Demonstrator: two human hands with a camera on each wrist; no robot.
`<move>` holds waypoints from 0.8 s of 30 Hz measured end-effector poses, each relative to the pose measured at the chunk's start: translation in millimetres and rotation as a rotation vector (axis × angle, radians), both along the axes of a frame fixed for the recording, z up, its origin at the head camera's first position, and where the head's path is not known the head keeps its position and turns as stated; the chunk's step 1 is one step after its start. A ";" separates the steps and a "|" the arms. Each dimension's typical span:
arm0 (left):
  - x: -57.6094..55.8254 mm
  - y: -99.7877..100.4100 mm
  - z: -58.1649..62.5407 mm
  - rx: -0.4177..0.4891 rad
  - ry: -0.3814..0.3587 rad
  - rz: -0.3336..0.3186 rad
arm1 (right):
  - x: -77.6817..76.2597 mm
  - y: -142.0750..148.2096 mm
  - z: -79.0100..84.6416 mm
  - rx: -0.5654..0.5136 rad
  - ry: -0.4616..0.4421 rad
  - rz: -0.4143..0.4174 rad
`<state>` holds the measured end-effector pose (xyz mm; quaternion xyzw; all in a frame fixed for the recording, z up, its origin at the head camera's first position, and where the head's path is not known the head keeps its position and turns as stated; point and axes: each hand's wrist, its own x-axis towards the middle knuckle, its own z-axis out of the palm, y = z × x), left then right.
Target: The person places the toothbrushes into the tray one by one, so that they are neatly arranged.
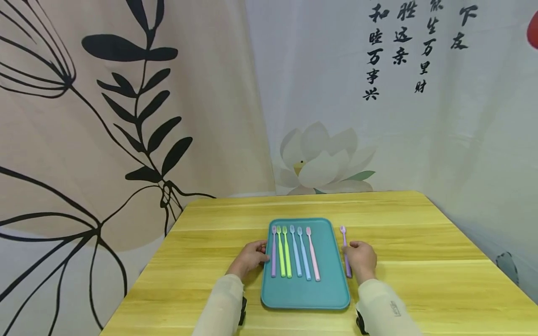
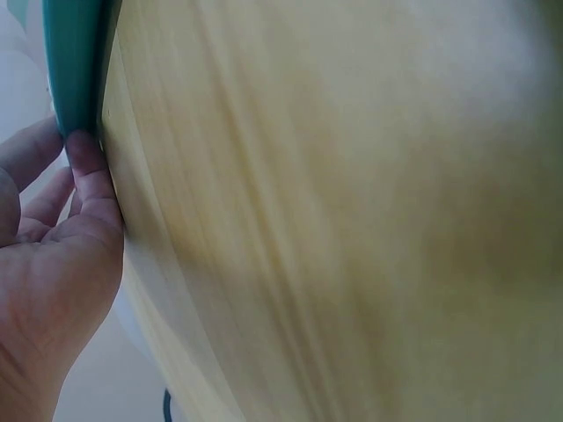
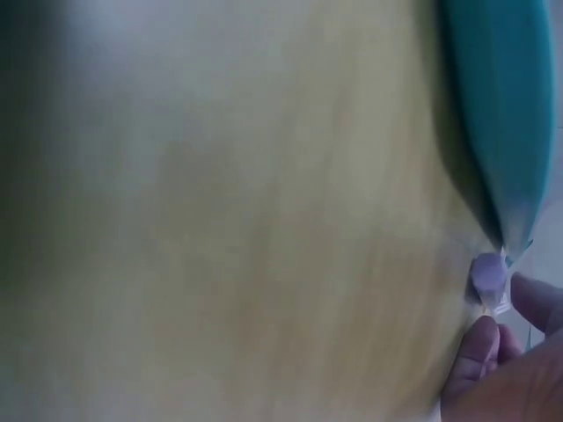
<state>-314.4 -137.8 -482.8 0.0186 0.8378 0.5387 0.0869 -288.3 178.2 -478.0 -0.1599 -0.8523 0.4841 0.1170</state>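
A teal tray (image 1: 306, 296) lies on the table with several toothbrushes side by side on it: a purple one (image 1: 274, 252), two yellow-green ones (image 1: 286, 252), two blue ones (image 1: 303, 254) and a pink one (image 1: 313, 254). My left hand (image 1: 251, 256) pinches the tray's left rim; in the left wrist view its fingertips meet the tray edge (image 2: 77, 66). Just right of the tray, my right hand (image 1: 361, 259) holds another purple toothbrush (image 1: 348, 268) by its handle. The toothbrush end (image 3: 489, 274) shows by the thumb in the right wrist view. Its exact contact with the table is unclear.
The wooden table (image 1: 420, 280) extends around the tray on all sides. Behind it hangs a printed cloth (image 1: 218, 116) with dark plants, a lotus and Chinese writing.
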 end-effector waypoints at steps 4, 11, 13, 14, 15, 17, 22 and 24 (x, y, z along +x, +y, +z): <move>-1.3 -0.5 0.1 0.001 -0.003 0.007 | -2.2 -1.7 -0.4 0.021 -0.015 0.002; -0.9 -1.4 0.5 0.011 0.005 -0.013 | -2.4 -2.5 -0.3 0.096 -0.008 0.030; -1.5 -2.3 -0.6 0.021 0.004 -0.014 | -3.4 -2.4 -1.2 0.115 -0.005 0.043; -1.6 -2.7 -0.7 0.025 0.005 -0.017 | -4.0 -2.2 -1.3 0.126 -0.005 0.049; -1.7 -3.2 -0.7 0.029 0.008 -0.020 | -4.6 -2.0 -1.1 0.134 -0.007 0.054; -2.0 -3.9 -0.7 0.029 0.014 -0.025 | -5.4 -1.2 -1.1 0.146 -0.013 0.060; -1.6 -4.0 0.7 0.022 0.014 -0.031 | -6.2 1.9 -0.1 0.163 -0.025 0.066; -1.3 -4.0 0.8 0.019 0.014 -0.033 | -6.6 3.1 1.0 0.165 -0.027 0.067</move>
